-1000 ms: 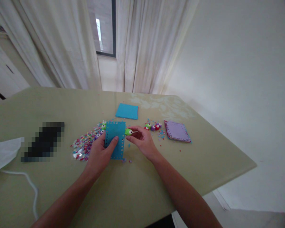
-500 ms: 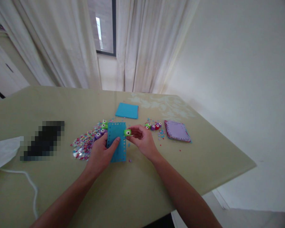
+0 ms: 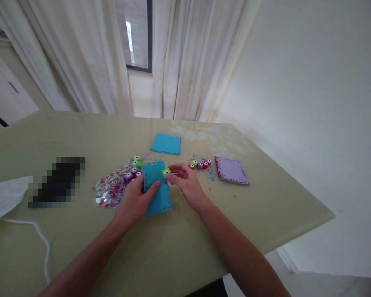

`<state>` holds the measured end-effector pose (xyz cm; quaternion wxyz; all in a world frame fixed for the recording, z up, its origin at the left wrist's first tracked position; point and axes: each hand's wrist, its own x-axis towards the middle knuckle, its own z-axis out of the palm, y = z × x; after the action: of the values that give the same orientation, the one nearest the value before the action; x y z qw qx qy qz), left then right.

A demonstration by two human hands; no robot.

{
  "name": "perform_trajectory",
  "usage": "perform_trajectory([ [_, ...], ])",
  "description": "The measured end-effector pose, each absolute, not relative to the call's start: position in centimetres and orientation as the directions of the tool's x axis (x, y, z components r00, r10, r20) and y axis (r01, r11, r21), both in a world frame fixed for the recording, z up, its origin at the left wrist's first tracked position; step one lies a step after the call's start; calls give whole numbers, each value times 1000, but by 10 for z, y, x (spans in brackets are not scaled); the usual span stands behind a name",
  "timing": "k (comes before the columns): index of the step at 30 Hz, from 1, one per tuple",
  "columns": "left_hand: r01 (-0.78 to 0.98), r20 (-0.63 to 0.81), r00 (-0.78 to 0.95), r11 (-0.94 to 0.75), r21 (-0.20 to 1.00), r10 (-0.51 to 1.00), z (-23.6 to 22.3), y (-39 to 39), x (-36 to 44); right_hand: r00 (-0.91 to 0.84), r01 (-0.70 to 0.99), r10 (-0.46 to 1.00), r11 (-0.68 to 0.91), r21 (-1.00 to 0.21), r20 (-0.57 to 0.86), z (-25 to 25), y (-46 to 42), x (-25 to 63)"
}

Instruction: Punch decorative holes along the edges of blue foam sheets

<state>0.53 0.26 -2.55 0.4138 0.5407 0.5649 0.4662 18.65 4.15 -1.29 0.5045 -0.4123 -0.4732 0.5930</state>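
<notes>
My left hand (image 3: pixel 134 200) grips a blue card (image 3: pixel 160 200) by its left side, thumb on top and fingers behind it. Rows of small punched holes run along the card's edges. In my right hand (image 3: pixel 188 185) is a small green craft punch (image 3: pixel 166 172) with an eye printed on it, set on the card's upper right edge. My right thumb lies over its front. Just left of the card, several purple and green punches (image 3: pixel 128 177) rest on a heap of colourful paper confetti (image 3: pixel 109 192).
More small punches (image 3: pixel 200 166) stand in a row right of centre, among scattered confetti. A stack of lilac cards with punched edges (image 3: pixel 232 170) lies to the right, blue cards (image 3: pixel 166 144) behind. At left are a pixelated dark object (image 3: pixel 57 181), a white sheet (image 3: pixel 6 200) and a white cable (image 3: pixel 46 247).
The blue card has tilted and shifted slightly right and down. The green punch now overlaps the card's edge more, with my right thumb further over it.
</notes>
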Motion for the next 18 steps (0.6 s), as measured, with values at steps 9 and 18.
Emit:
perform_trajectory([
  [9, 210, 36, -80, -19, 978, 996, -24, 1, 7, -167, -195, 986, -65, -979, -32, -10, 42, 189],
  [18, 214, 54, -59, -41, 976, 997, -22, 2, 6, -171, -214, 985, -65, -975, -28, -11, 41, 188],
])
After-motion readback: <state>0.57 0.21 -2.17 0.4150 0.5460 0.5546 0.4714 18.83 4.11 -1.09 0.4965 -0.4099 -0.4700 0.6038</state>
